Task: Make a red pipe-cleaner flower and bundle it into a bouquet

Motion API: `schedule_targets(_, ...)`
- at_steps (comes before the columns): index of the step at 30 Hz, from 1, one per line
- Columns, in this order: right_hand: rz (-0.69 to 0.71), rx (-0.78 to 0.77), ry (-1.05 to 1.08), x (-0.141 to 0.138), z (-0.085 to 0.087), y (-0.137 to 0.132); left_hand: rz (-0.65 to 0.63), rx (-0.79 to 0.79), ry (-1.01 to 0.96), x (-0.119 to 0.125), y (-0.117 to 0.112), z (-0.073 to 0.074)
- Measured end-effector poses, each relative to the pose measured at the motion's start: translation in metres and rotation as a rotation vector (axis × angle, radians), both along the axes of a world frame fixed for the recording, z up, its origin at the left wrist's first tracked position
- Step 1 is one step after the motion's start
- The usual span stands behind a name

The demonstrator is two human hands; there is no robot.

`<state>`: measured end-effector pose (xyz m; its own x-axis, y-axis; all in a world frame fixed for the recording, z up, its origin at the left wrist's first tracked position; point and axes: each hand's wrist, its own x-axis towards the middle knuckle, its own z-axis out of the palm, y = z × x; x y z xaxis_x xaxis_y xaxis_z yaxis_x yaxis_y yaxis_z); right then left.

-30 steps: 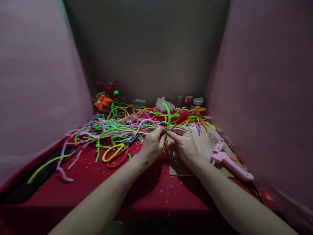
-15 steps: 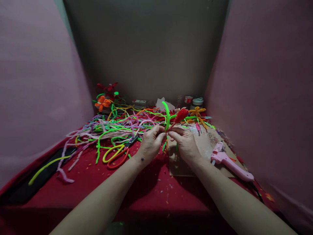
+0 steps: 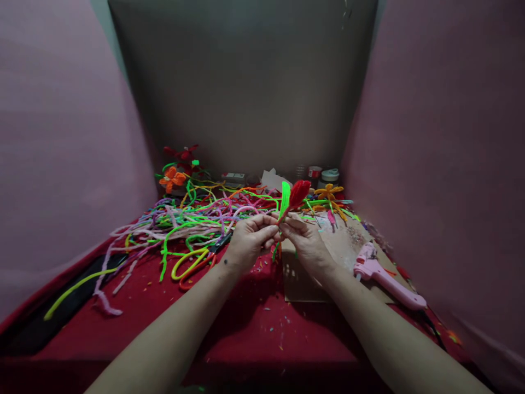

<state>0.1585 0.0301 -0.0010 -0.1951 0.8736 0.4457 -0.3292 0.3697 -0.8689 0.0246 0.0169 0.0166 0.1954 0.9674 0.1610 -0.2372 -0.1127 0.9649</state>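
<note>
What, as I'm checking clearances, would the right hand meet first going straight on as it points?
The right hand would likely meet the left hand first, though depth is hard to judge.

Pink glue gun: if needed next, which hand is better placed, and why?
Probably the right hand: the pink glue gun lies to its right, while the left hand is farther across. Both appear occupied with the red piece.

- Red label [image 3: 314, 172], beyond the fingers [image 3: 266, 234], to their right: pale marks, too small to read.
- Box [image 3: 234, 177], beyond them, leftward: print illegible.
</note>
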Motion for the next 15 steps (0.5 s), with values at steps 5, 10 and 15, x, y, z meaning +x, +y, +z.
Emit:
schedule_targets(5, 0.081, 0.048, -0.064, 0.005, 0.002, 0.003, -0.082, -0.082, -0.086, -0.004, 0.002, 0.001)
schedule_targets(10, 0.180, 0.053, -0.032, 0.010, 0.002, 0.006, -0.168, -0.162, -0.133, -0.007, 0.001, 0.007)
schedule_targets(15, 0.213, -0.032, 0.092, 0.006, 0.002, 0.003, -0.289, -0.251, -0.133, -0.014, 0.009, 0.003)
